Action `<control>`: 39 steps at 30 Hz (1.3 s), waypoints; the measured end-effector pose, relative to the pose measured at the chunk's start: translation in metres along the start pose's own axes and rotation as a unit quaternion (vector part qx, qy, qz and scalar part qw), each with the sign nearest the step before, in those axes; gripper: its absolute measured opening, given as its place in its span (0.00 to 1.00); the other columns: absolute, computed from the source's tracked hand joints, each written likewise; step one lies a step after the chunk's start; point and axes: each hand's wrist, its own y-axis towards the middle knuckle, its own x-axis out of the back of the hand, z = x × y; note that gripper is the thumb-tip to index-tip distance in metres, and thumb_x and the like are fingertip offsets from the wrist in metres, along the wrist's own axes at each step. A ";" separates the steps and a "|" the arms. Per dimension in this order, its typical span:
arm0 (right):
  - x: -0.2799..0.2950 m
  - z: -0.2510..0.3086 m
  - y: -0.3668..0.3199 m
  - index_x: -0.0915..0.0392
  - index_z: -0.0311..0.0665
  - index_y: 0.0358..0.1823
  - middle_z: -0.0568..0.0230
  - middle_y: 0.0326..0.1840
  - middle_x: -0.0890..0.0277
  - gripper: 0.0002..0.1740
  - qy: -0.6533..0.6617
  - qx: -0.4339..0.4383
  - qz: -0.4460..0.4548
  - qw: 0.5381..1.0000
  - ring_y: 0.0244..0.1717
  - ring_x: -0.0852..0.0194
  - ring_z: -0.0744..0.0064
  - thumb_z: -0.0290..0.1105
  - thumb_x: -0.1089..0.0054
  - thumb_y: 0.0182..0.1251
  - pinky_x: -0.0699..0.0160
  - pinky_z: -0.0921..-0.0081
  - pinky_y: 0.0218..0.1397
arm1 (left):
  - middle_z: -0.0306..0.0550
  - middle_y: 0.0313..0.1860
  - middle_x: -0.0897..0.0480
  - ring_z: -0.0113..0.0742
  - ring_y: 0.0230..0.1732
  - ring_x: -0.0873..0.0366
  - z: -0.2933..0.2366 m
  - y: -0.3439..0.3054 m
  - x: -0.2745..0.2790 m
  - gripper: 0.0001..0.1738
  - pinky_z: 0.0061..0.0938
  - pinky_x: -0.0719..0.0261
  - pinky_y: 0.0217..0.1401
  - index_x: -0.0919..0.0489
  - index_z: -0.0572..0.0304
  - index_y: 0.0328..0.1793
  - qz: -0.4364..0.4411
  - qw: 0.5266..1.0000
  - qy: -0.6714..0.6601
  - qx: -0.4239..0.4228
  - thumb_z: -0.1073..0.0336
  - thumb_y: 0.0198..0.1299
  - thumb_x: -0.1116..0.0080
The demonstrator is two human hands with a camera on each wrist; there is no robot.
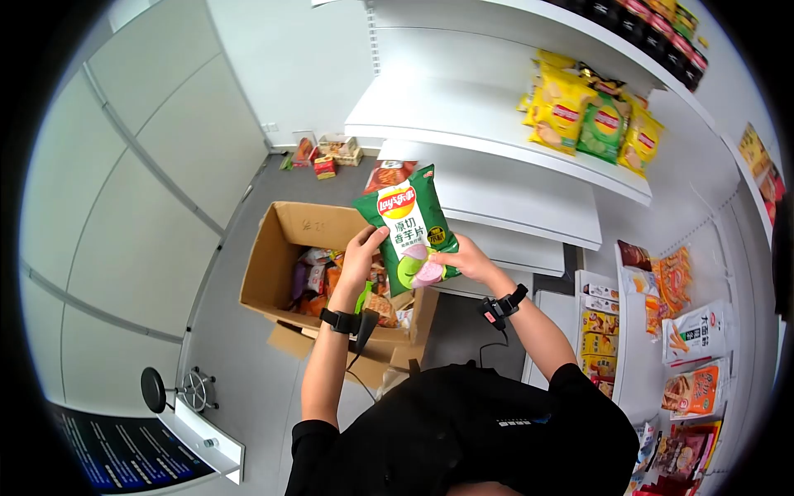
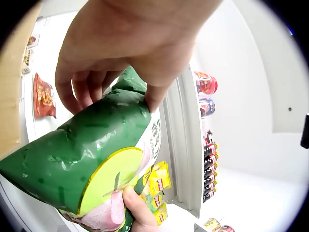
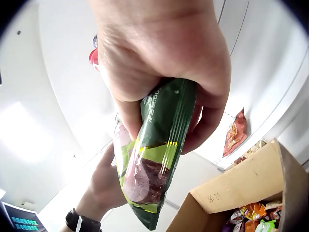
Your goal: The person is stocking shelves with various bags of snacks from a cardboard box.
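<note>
Displaying its printed front, 1 green chip bag (image 1: 413, 217) is held aloft, slightly tilted, by both hands; left hand (image 1: 362, 251) pinches 1 side between thumb and curled fingers; right hand (image 1: 471, 259) grips the opposite side, thumb in front, fingers curled behind; lower down, an open cardboard box (image 1: 281, 248) contains assorted snack packets (image 1: 380, 309); beyond, white shelves (image 1: 447, 114) bear yellow and green bags (image 1: 557, 103).

Reads "Lay's 乐事" and "原切香芋片" on the green bag (image 1: 411, 221); bears handwriting (image 1: 314, 225), too blurred to read, on the cardboard box (image 1: 277, 256).
</note>
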 end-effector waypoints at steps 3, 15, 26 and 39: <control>0.034 0.019 -0.035 0.30 0.30 0.58 0.65 0.53 0.24 0.24 -0.017 0.002 -0.027 1.000 0.51 0.28 0.77 0.28 0.37 0.62 0.28 0.76 0.56 | 0.37 0.45 0.21 0.23 0.42 0.26 0.001 0.006 -0.049 0.25 0.20 0.29 0.43 0.25 0.61 0.58 0.011 1.000 -0.006 0.003 0.53 0.61 0.40; 0.142 0.072 -0.136 0.30 0.30 0.57 0.65 0.50 0.23 0.23 -0.040 0.066 -0.136 0.988 0.49 0.27 0.78 0.28 0.37 0.62 0.28 0.77 0.55 | 0.44 0.52 0.22 0.30 0.49 0.26 -0.032 0.018 -0.211 0.36 0.24 0.27 0.48 0.33 0.66 0.64 0.165 0.979 0.118 -0.014 0.50 0.56 0.35; 0.167 0.099 -0.126 0.29 0.30 0.55 0.66 0.49 0.23 0.23 -0.042 0.130 -0.139 0.981 0.48 0.27 0.80 0.27 0.35 0.60 0.27 0.78 0.53 | 0.33 0.39 0.26 0.17 0.27 0.35 -0.088 0.047 -0.236 0.36 0.09 0.40 0.20 0.31 0.61 0.58 0.276 0.930 0.229 0.081 0.48 0.49 0.30; 0.209 0.124 -0.017 0.37 0.31 0.62 0.63 0.53 0.28 0.32 -0.097 0.190 -0.151 0.965 0.50 0.30 0.77 0.33 0.33 0.60 0.27 0.77 0.53 | 0.33 0.30 0.25 0.17 0.20 0.42 -0.139 0.140 -0.224 0.14 0.14 0.45 0.18 0.23 0.61 0.45 0.213 0.968 0.128 0.024 0.63 0.56 0.35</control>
